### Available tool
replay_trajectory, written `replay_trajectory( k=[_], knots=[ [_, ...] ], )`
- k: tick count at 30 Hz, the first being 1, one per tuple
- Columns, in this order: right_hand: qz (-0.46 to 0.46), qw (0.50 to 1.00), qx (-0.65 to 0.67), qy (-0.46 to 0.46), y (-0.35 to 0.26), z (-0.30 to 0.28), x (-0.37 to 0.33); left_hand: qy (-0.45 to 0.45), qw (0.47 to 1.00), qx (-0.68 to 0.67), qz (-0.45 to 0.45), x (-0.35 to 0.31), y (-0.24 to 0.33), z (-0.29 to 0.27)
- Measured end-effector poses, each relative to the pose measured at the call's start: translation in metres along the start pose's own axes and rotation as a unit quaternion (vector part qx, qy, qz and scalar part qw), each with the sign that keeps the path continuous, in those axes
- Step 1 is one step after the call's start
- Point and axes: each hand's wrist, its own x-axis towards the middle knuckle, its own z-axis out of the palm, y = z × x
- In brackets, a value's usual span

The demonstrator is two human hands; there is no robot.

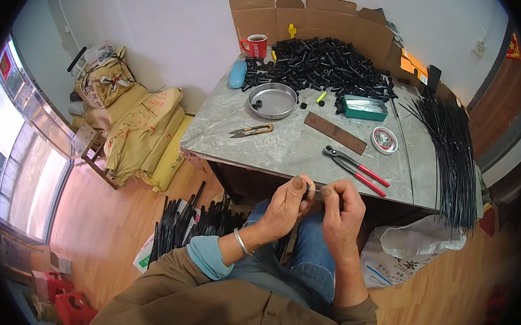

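My left hand [283, 207] is closed on a small black part [306, 193], mostly hidden by the thumb and fingers. Close beside it, my right hand [343, 212] pinches a thin pale wire or needle [315, 190] whose end meets the black part. Both hands are held over my lap at the table's front edge. Just beyond them lie red-handled pincers [356, 170] and a flat brown bar [335, 133]. Orange-handled thread snips [252, 130] rest to the left. A round metal dish [273, 97] holds a few small black pieces.
A heap of black tubular parts [327, 67] covers the table's back, against a cardboard screen [328, 19]. A green box of thin metal pins [364, 107], a small round tub [384, 140] and a red mug [255, 45] stand nearby. Long black strands [451, 158] overhang the right edge.
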Motion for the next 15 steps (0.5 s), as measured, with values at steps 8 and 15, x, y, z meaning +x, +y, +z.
replay_trajectory(
  k=[8, 15],
  knots=[
    [0.224, 0.935, 0.228, -0.152, 0.019, -0.004, -0.006, 0.037, 0.998, -0.043, -0.016, -0.002, -0.002, 0.000],
    [-0.054, 0.936, -0.340, -0.070, 0.068, -0.058, 0.055, 0.073, 0.997, 0.010, -0.009, -0.006, 0.002, -0.011]
  ],
)
